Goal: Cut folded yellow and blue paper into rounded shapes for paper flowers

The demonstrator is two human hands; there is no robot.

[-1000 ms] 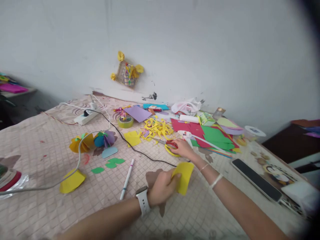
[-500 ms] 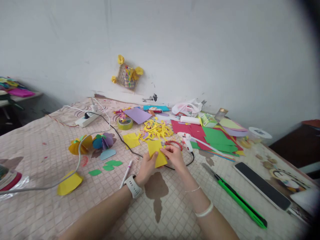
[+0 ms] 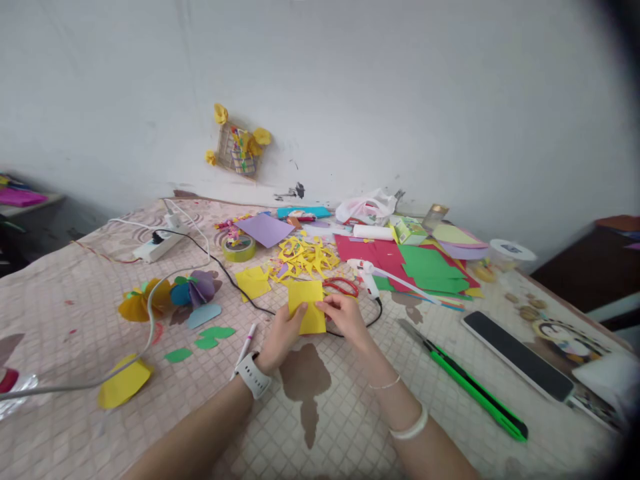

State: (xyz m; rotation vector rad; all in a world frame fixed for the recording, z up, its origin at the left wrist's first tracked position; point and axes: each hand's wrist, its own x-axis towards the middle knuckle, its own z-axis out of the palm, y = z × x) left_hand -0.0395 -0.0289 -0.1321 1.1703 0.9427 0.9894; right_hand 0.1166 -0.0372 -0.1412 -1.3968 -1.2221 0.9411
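Paper sheet (image 3: 307, 307), centre: yellow. Bedspread (image 3: 65, 320): pale pink, small-square grid. Utility knife (image 3: 470, 380), 4 o'clock: neon green, black. Card sheets (image 3: 425, 260), 1 o'clock: red, green.

A sheet of yellow craft paper (image 3: 307, 308), roughly rectangular (no creases show from this view), sits flat between the hands, its left edge gripped by the left hand (image 3: 280, 338) and its right edge pinched by the right hand (image 3: 344, 315).

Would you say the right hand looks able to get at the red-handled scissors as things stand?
Probably yes. The right hand sits just below the scissors, with nothing apparent between them. It is pinching the yellow paper, though, so it would likely have to let go first.
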